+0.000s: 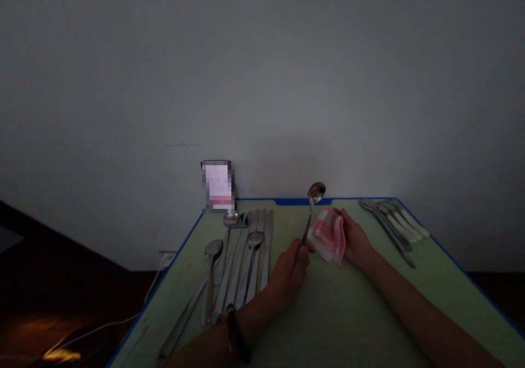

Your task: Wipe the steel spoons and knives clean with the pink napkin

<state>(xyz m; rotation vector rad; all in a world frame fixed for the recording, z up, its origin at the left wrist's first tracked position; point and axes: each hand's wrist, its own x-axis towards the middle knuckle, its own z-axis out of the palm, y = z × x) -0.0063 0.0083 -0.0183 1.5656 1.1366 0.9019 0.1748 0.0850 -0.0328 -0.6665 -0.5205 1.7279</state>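
Head view: looks forward and down from your head
Table (348,321): close below you
Wall (262,72): ahead, behind the far edge

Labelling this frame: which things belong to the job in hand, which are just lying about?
Likely the job:
round-bowled spoon, in the left hand
pink checked cloth, in the right hand
left-side cutlery
right-side cutlery

Apparently just lying about:
phone-like device, pixelated
white cable
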